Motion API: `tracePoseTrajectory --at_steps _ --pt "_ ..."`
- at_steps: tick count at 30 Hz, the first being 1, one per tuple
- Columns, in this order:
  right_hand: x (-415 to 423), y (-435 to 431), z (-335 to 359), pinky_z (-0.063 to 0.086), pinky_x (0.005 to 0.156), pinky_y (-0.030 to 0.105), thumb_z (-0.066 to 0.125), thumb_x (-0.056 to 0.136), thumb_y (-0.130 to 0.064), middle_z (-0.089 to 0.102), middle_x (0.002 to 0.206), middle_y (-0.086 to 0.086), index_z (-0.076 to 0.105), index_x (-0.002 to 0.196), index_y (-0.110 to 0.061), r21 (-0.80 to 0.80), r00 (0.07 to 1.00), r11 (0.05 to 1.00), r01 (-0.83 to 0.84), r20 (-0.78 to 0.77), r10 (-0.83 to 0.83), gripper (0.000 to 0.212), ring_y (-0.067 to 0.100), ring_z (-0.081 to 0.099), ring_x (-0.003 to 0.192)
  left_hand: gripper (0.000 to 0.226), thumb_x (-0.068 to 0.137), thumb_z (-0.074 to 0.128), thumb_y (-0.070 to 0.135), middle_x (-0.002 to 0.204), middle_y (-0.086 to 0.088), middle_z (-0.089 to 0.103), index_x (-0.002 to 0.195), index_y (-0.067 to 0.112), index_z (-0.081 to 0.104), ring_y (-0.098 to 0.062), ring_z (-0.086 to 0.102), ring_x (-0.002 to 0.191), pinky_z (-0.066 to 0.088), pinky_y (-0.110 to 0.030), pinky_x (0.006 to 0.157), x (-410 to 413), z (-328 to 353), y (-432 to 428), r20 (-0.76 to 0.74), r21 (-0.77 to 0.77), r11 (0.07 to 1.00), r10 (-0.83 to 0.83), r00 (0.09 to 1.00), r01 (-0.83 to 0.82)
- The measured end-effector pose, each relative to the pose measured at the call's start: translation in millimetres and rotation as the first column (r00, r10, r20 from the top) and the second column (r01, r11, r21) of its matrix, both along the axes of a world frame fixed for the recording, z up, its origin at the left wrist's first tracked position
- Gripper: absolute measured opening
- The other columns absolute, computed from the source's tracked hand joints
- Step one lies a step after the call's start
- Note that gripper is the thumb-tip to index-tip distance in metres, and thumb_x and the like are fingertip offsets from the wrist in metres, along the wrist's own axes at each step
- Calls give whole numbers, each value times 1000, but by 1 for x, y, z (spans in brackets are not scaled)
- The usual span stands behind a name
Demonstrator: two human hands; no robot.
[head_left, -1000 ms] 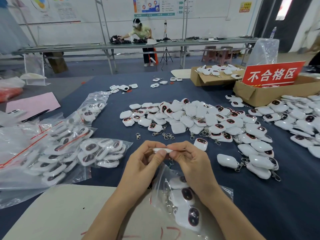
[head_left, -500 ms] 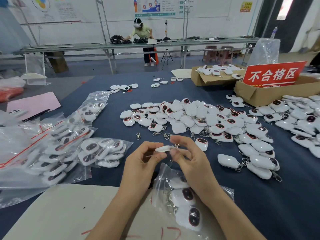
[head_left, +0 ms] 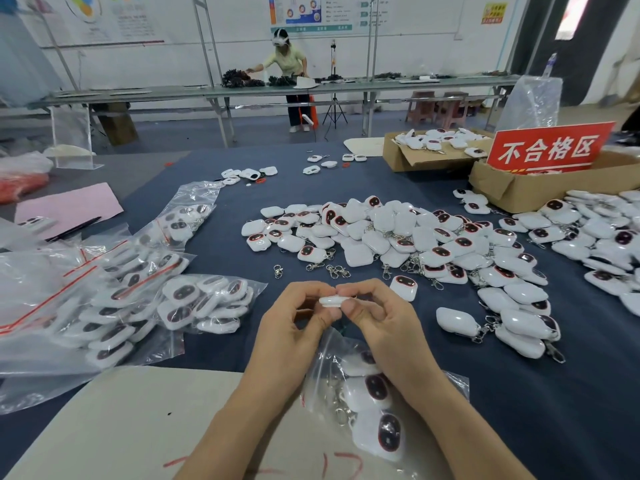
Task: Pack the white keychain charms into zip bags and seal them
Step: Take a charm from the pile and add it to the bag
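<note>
Glossy white plastic charms point(head_left: 381, 233), clear crinkled plastic bags point(head_left: 114, 289), matt cloth tabletop point(head_left: 519, 410)

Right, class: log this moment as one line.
phase: packing | left hand: pinches white charm | right hand: pinches same charm | zip bag: below hands, part-filled | seal: cannot tell

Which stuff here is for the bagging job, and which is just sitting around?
For the job: held charm, pinched by left hand and right hand; zip bag below them; loose charm pile; filled bags.
Just lying about: pink paper; pen; red sign.
</note>
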State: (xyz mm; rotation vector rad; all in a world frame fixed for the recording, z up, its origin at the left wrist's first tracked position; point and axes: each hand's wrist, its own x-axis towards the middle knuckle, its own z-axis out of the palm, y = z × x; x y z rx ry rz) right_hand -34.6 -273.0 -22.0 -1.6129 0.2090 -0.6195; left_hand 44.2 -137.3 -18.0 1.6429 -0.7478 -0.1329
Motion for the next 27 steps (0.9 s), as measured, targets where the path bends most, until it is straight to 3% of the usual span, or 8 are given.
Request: tracePoseTrajectory --at_steps 4,5,8,11,14,19,22,27 --pt "-3 -1 1 54 94 55 57 101 -13 70 122 -8 67 101 -29 122 995 988 -92 -35 97 19 13 68 112 23 94 65 37 110 14 73 117 35 66 -7 69 104 53 -22 86 1 4 4 -77 -13 998 -61 995 60" --pt "-4 -2 1 51 100 55 57 101 -12 68 126 -9 66 102 -28 154 992 982 -112 -38 119 18 13 65 116 25 95 62 39 111 15 73 119 35 65 -6 69 104 52 -19 85 2 6 5 -98 -11 996 -86 991 86" --pt "-4 -2 0 46 106 34 60 100 -15 66 131 -9 69 105 -21 215 990 969 -122 -42 134 13 11 61 123 23 102 59 24 116 16 72 120 37 65 -4 67 109 51 -18 91 3 8 7 -160 -15 986 -168 973 168" --pt "-2 -3 2 53 85 16 66 95 -8 73 111 -9 69 104 -18 179 996 982 -56 -60 68 13 7 69 105 32 100 61 10 109 12 73 114 38 68 -7 67 102 53 -19 88 3 6 8 -136 9 986 -162 977 165" --pt "0 -1 3 52 77 15 70 89 0 73 98 -1 67 104 -17 157 998 987 -25 -47 33 22 11 72 94 30 97 67 13 101 9 73 106 42 67 -9 68 93 53 -19 81 3 3 5 -136 -15 994 -109 985 108" --pt "0 0 4 52 74 14 74 84 3 72 87 -4 66 102 -18 144 1000 989 17 -19 -15 29 8 71 83 26 94 71 11 94 9 76 97 37 70 -7 71 88 52 -16 78 5 2 3 -145 -32 997 -69 987 65" --pt "0 0 3 52 75 15 75 83 2 72 89 0 66 102 -21 134 1000 991 22 -19 -20 32 10 71 84 23 94 70 8 93 7 77 96 31 71 -6 71 85 53 -16 76 5 2 3 -164 -42 997 -68 984 62" --pt "-1 -3 3 52 79 14 72 87 0 74 91 -5 66 107 -24 146 1000 989 26 -6 -25 32 11 72 89 18 96 70 21 97 9 74 103 37 68 -6 67 85 53 -18 77 2 2 2 -138 -3 991 -129 982 130"
